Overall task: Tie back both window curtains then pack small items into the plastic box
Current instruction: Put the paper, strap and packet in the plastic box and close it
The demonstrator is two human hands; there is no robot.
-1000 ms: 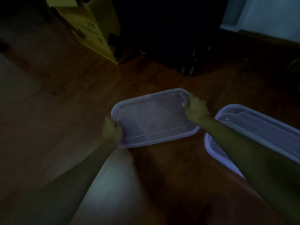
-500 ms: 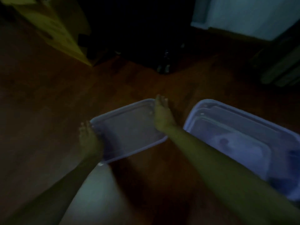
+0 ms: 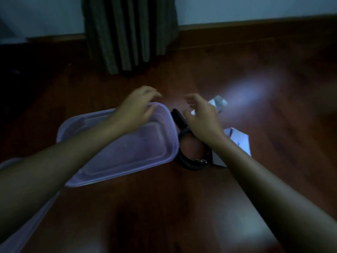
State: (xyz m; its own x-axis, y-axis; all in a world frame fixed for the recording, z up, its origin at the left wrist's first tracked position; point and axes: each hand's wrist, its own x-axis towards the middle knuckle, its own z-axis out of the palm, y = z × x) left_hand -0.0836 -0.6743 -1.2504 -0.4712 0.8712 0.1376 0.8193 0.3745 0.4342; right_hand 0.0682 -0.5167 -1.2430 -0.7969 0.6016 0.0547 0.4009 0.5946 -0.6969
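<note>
- On the dark wooden floor (image 3: 182,207), dimly lit, a translucent plastic box (image 3: 127,157) lies flat with its open side up; it sits left of centre and its inside looks bare, though the light is too poor to be sure
- Over the box's far right corner hovers the left hand (image 3: 135,111); its fingers (image 3: 153,94) are spread and loosely curled, gripping nothing; whether the palm touches the rim cannot be told
- Just right of it the right hand (image 3: 202,119) hangs with fingers (image 3: 191,98) apart and bent, holding nothing; it is above the small items, clear of the box
- Against the box's right wall lies a coiled black belt (image 3: 191,161), its buckle at the near side; part of the coil is hidden under the right wrist
- Beside the belt, further right, rests a white folded paper (image 3: 238,141); a second pale crumpled piece (image 3: 218,104) lies beyond the right hand, its nature unclear
- At the lower left edge shows a slice of another translucent plastic piece (image 3: 21,230), partly covered by the left forearm
- Beyond everything a dark pleated curtain (image 3: 129,33) hangs to the floor against a pale wall (image 3: 255,8) with a wooden skirting board (image 3: 255,26)
</note>
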